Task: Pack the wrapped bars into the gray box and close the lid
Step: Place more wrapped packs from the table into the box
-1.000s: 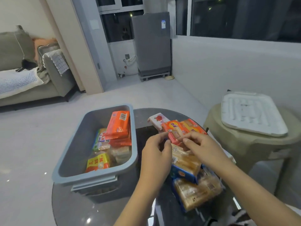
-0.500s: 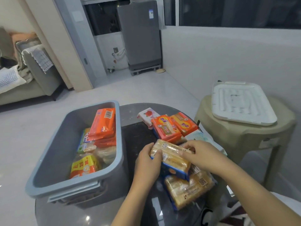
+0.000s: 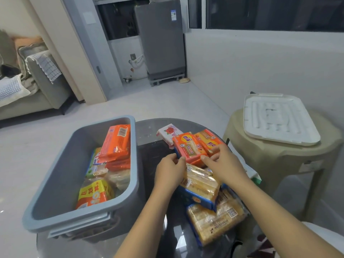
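Both hands meet over the pile of bars on the round glass table (image 3: 149, 127). The left hand (image 3: 170, 171) and the right hand (image 3: 226, 164) pinch the near edge of an orange bar (image 3: 188, 147), one hand at each corner. The fingers of both hands are bent and pressed close together on the wrapper.

A second orange bar (image 3: 208, 139) lies just beside it on the right, touching it. A white pack with a red flower (image 3: 169, 131) lies behind them. Under the wrists sits a blue pack (image 3: 202, 185) of pale bars, and it rests on a bigger clear pack (image 3: 214, 221) nearer the table edge.

The gray box (image 3: 55, 183) stands open on the left side of the table, just beside the left hand. It already holds bars: an orange one (image 3: 116, 141) leans on its right wall, and a yellow and red one (image 3: 93, 193) lies near the front. The box's right wall stands between the pile and the inside of the box.

The white lid (image 3: 279, 120) lies flat on a tan stool (image 3: 279, 161) to the right, well apart from the box. A gray couch (image 3: 37, 86) is far off on the left.
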